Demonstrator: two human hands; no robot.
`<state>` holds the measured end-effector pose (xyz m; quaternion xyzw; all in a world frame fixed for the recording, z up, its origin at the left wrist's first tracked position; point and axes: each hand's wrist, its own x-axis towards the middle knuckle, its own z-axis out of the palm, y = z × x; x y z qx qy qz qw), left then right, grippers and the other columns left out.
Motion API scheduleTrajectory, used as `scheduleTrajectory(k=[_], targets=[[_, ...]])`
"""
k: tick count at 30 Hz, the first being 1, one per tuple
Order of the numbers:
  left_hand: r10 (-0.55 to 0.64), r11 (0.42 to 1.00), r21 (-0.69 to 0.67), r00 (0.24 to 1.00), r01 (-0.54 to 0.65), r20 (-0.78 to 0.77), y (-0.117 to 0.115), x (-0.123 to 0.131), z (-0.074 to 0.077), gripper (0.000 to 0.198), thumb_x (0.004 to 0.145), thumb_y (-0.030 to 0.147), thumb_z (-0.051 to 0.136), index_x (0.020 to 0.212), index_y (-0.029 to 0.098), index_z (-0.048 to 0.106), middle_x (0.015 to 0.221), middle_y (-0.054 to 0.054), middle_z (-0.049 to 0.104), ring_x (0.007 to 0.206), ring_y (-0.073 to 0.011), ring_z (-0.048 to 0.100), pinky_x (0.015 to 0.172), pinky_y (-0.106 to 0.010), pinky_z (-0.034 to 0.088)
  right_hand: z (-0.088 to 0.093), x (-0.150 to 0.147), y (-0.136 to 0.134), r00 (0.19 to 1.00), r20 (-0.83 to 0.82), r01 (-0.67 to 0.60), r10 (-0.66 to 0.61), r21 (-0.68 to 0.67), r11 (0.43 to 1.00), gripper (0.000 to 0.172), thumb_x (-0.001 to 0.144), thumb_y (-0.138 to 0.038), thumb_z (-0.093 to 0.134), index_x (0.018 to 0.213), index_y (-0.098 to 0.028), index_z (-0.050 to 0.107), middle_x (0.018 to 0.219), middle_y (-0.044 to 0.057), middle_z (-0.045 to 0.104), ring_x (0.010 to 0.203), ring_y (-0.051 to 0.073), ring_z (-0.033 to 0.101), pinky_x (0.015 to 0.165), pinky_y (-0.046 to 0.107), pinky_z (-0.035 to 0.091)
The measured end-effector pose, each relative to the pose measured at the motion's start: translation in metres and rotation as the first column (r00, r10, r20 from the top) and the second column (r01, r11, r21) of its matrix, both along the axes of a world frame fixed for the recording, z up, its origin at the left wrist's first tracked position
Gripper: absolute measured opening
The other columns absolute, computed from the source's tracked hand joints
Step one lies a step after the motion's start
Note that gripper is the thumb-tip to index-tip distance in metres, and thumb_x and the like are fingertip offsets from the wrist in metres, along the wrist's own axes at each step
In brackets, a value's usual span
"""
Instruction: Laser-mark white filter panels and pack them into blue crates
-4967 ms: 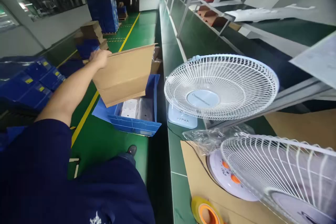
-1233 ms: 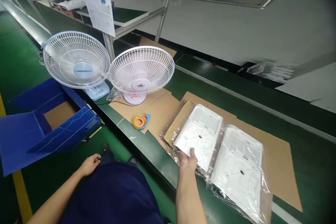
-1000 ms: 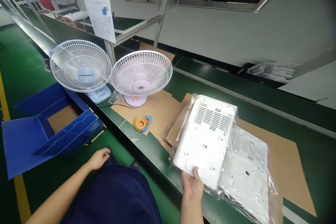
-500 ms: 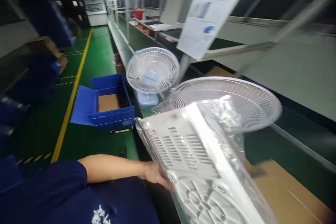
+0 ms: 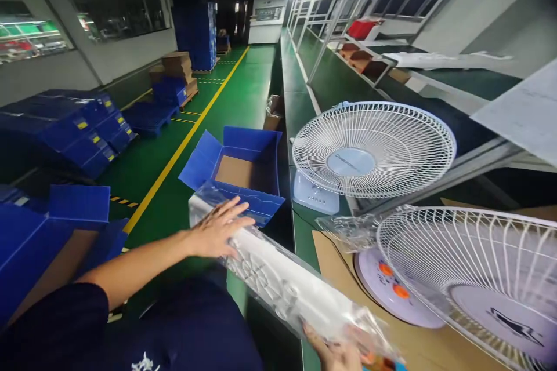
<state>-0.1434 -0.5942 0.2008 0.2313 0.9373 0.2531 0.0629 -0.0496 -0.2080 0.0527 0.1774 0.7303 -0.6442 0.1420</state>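
A white plastic panel in a clear bag (image 5: 278, 278) is held edge-on above the gap between the bench and the floor. My left hand (image 5: 217, 229) lies flat on its far end, fingers spread. My right hand (image 5: 339, 351) grips its near end from below, at the bottom edge of the view. Beyond the panel's far end an open blue box (image 5: 243, 171) with a brown cardboard sheet inside stands on the green floor.
Two white fans stand on the green bench: one with a blue base (image 5: 369, 148), one nearer on cardboard with orange buttons (image 5: 470, 278). Blue crates (image 5: 82, 127) are stacked at the left, another blue box (image 5: 39, 243) is at my left, and a yellow floor line (image 5: 183, 145) runs ahead.
I have lifted the bagged panel off the cardboard and turned left with it. My left hand has come onto its far end, and the blue box now lies ahead.
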Motion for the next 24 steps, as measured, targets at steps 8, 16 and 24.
scheduleTrajectory(k=[8,16,24], targets=[[0.057,0.941,-0.317,0.863,0.123,0.503,-0.057,0.014,-0.036,0.047,0.080,0.050,0.090,0.116,0.023,0.077,0.103,-0.011,0.082,0.097,-0.0392,0.079,0.079,-0.039,0.057,0.064,-0.057,-0.066,0.785,-0.158,-0.590,0.600,0.106,0.800,0.044,0.090,-0.061,0.068,0.085,-0.021,0.084,0.092,0.012,0.081,0.089,0.038,0.074,0.089,0.052,0.064],[0.255,0.938,-0.312,0.908,-0.149,0.333,-0.083,-0.033,-0.001,0.046,0.076,0.043,0.084,0.117,0.024,0.074,0.099,-0.004,0.082,0.092,-0.0290,0.079,0.074,-0.029,0.053,0.097,-0.072,-0.058,0.823,-0.511,-0.134,0.247,0.249,0.959,0.045,0.097,-0.052,0.076,0.130,-0.024,0.082,0.139,0.014,0.077,0.131,0.037,0.072,0.110,0.049,0.062],[0.601,0.768,0.346,0.793,-0.539,-0.100,-0.158,-0.239,0.058,0.087,0.061,0.043,0.100,0.136,0.013,0.067,0.132,-0.012,0.077,0.120,-0.0345,0.072,0.107,-0.044,0.059,0.028,-0.081,-0.006,0.979,0.129,0.125,-0.158,0.235,0.964,0.069,0.073,-0.081,0.081,0.115,-0.026,0.085,0.129,0.010,0.081,0.138,0.046,0.066,0.127,0.064,0.047]])
